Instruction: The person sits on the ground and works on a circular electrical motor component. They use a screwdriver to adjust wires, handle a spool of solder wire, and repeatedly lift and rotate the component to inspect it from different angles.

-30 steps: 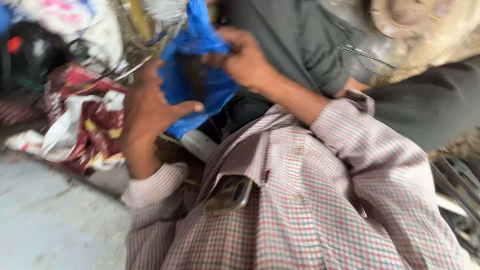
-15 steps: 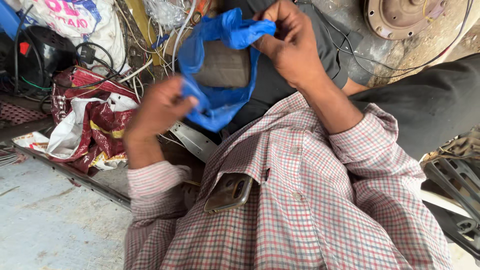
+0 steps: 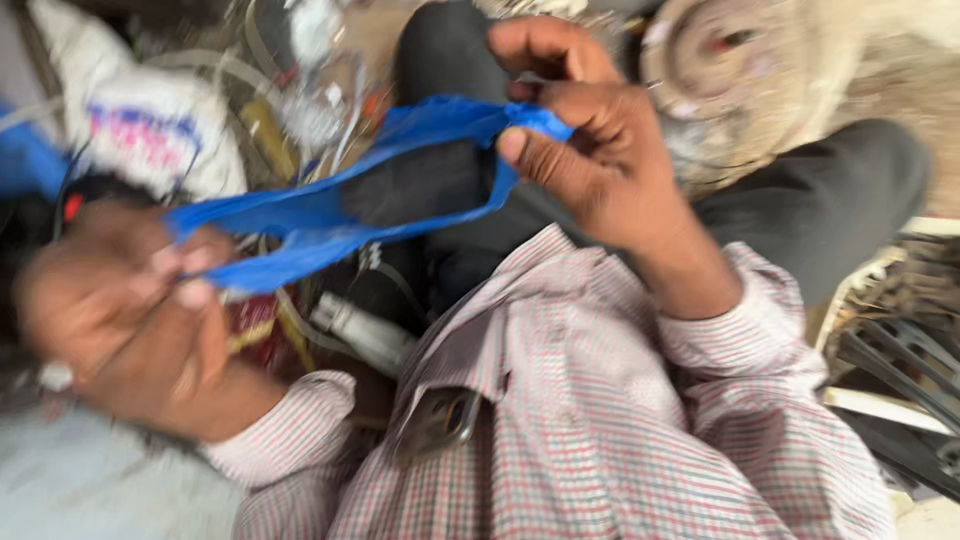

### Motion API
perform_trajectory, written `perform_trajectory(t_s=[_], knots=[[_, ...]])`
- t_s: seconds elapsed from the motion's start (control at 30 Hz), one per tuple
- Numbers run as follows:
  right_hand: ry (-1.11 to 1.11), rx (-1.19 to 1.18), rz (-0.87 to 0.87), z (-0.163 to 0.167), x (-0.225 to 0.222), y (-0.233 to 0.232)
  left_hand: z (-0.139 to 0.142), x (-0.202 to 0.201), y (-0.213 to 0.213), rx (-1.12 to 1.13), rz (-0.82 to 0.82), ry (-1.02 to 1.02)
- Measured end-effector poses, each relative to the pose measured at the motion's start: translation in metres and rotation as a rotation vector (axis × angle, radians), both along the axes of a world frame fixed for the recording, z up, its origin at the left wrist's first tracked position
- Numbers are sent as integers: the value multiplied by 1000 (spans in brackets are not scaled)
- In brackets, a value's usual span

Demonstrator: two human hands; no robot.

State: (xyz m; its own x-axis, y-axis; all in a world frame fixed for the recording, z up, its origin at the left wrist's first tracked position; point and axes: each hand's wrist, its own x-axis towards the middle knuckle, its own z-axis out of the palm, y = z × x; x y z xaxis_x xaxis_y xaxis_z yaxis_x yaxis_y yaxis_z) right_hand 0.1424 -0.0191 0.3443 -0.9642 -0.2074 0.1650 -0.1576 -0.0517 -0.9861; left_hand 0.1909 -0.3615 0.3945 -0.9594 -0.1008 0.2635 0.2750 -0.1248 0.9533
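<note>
A blue plastic bag is stretched between my two hands in front of my chest. My right hand pinches its upper right end, thumb and fingers closed on the plastic. My left hand, blurred with motion, grips the lower left end. The bag's mouth gapes, with dark cloth showing through the opening. I wear a checked shirt with a dark object in the chest pocket.
A white printed sack and tangled wires lie at the upper left. A rusty round metal hub is at the upper right. A white cylindrical part lies below the bag. Dark metal pieces sit at right.
My hands have pulled apart, stretching the blue bag out sideways. The left hand moved down and left; the camera moved closer.
</note>
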Motion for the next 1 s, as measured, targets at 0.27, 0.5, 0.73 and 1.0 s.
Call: perform_trajectory(t_s=[0.27,0.5,0.73,1.0], knots=[[17,-378,-7,42,9,36,49,-58,80,-677,-40,381],[192,-256,-234,18,41,92,47,-104,118,-789,-233,495],[-67,-283,-463,-68,96,120,-29,-119,165,-645,-435,274],[-273,-328,-285,-91,122,110,-73,-82,214,-723,-824,510]])
